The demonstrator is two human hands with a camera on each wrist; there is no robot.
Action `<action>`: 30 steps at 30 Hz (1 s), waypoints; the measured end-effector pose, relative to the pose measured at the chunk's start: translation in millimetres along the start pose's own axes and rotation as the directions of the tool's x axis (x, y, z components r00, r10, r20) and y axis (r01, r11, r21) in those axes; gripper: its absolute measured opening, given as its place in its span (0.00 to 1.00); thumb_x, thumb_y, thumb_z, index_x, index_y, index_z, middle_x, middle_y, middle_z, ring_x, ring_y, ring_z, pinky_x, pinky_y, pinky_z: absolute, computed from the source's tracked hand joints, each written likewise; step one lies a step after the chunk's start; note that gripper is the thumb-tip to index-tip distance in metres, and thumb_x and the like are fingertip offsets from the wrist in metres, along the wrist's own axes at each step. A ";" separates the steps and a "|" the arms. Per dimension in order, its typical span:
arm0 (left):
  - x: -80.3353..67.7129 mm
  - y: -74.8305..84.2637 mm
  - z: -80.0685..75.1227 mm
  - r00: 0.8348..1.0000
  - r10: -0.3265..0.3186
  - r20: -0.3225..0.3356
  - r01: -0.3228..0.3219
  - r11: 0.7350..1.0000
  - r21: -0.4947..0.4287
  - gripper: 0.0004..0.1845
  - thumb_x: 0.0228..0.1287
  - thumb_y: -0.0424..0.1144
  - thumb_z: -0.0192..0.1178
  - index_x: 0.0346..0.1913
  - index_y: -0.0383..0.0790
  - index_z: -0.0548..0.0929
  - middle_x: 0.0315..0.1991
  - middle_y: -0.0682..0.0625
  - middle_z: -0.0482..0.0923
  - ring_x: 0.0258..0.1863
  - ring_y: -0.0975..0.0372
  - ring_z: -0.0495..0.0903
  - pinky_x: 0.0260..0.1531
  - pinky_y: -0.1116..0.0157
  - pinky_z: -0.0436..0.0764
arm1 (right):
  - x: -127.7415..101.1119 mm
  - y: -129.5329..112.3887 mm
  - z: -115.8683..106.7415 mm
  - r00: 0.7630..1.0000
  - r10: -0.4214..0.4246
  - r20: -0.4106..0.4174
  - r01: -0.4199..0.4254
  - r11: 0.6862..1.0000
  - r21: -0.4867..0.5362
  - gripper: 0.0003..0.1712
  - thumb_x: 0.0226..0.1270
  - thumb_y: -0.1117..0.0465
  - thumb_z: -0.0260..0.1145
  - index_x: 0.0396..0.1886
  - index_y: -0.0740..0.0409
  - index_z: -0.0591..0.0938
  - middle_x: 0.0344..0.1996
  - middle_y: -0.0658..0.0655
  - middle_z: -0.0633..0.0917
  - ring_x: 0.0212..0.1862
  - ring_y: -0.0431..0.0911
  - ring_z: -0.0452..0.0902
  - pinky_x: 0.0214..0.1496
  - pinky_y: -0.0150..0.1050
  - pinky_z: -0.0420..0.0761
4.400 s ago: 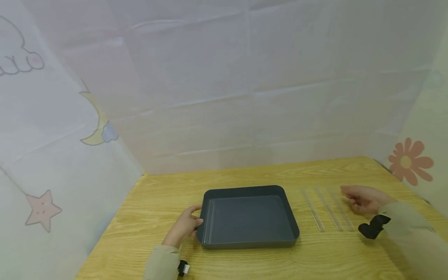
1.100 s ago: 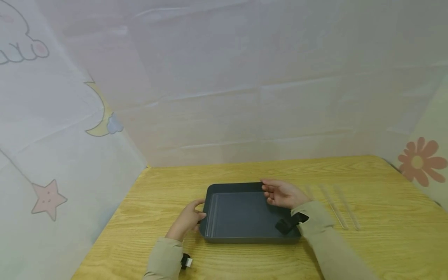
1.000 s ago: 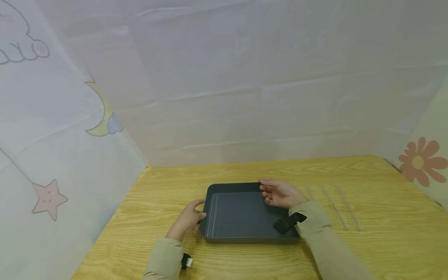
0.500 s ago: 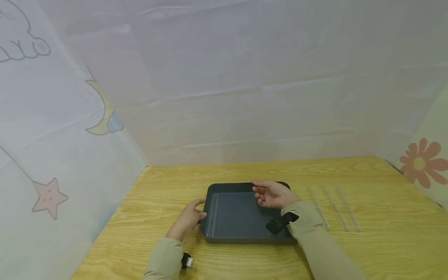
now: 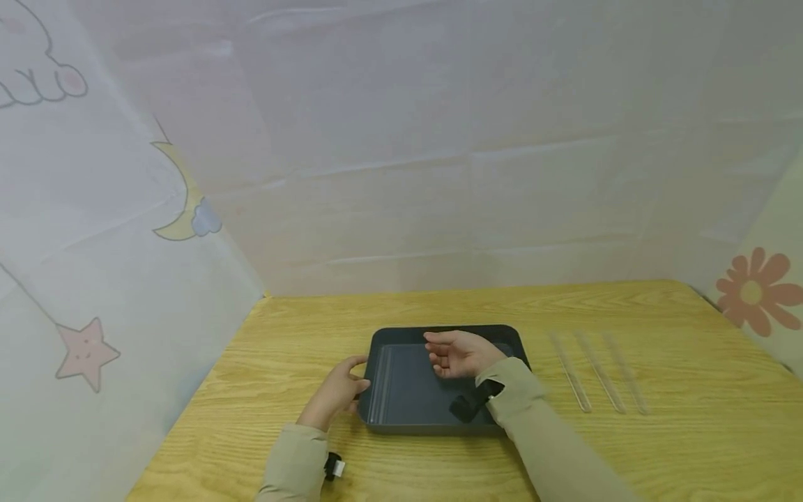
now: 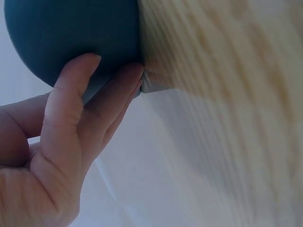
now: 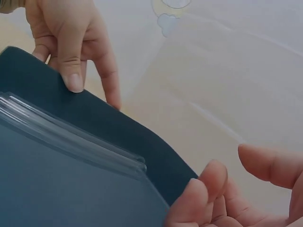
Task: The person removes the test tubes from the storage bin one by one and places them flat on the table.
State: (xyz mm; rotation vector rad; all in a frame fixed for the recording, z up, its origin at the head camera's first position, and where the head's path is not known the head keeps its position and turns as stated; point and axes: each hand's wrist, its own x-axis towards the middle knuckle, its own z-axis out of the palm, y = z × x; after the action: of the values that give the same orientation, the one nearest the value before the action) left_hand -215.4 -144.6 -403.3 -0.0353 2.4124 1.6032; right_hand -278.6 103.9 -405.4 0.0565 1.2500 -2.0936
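A dark grey tray (image 5: 401, 333) sits on the wooden table (image 5: 690, 432). My left hand (image 5: 335, 394) grips the tray's left edge, thumb on the rim and fingers against the outer wall (image 6: 71, 33); the right wrist view shows that left hand (image 7: 66, 38) too. My right hand (image 5: 458, 352) hovers over the tray's back half, fingers loosely curled, holding nothing (image 7: 213, 189). One clear strip (image 5: 379, 383) lies inside the tray along its left wall (image 7: 71, 137). Three more clear strips (image 5: 599, 380) lie side by side on the table right of the tray.
Pale sheets printed with a moon (image 5: 185, 216), a star (image 5: 88, 348) and a flower (image 5: 753, 293) wall in the table on three sides. Black wrist straps (image 5: 467, 404) sit on both sleeves.
My right hand has moved left, from beside the three strips to above the tray, and kept drifting left over it. The left hand has stayed on the tray's edge.
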 end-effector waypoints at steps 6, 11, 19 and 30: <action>1.0 0.6 -0.2 1.000 -0.001 0.001 0.001 1.000 0.016 0.28 0.70 0.23 0.51 0.71 0.30 0.62 0.42 0.36 0.80 0.28 0.58 0.80 0.18 0.67 0.71 | 12.1 6.0 14.0 0.999 0.032 -0.041 -0.034 0.998 -0.048 0.25 0.78 0.65 0.50 0.71 0.65 0.60 0.32 0.53 0.79 0.34 0.43 0.74 0.43 0.39 0.74; 1.7 1.0 0.5 1.000 -0.008 -0.008 0.008 0.999 0.035 0.27 0.70 0.24 0.52 0.70 0.30 0.63 0.42 0.37 0.80 0.28 0.58 0.80 0.18 0.67 0.70 | 25.6 12.8 25.0 0.988 0.075 -0.136 -0.084 0.994 -0.063 0.26 0.76 0.68 0.52 0.71 0.68 0.62 0.42 0.61 0.78 0.46 0.52 0.75 0.59 0.52 0.70; 2.6 2.2 1.6 1.000 -0.019 -0.010 0.019 0.998 0.063 0.27 0.70 0.25 0.53 0.70 0.30 0.64 0.41 0.38 0.80 0.30 0.58 0.81 0.18 0.66 0.71 | 37.4 19.5 40.7 0.975 0.118 -0.190 -0.139 0.985 -0.101 0.30 0.75 0.69 0.53 0.72 0.72 0.58 0.65 0.76 0.65 0.67 0.66 0.62 0.64 0.61 0.64; 1.2 2.2 -0.1 1.000 -0.021 -0.016 0.022 0.999 0.041 0.27 0.69 0.24 0.53 0.69 0.29 0.64 0.42 0.36 0.79 0.32 0.56 0.82 0.18 0.66 0.72 | 45.3 22.8 56.7 0.959 0.049 -0.281 -0.141 0.938 -0.317 0.30 0.68 0.72 0.61 0.69 0.69 0.66 0.52 0.71 0.79 0.54 0.62 0.77 0.52 0.57 0.76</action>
State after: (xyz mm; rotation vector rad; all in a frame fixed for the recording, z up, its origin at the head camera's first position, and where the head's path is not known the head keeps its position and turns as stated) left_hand -216.9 -143.7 -401.6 -0.0668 2.4477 1.5489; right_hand -283.2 28.0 -408.9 0.2521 1.7172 -1.8054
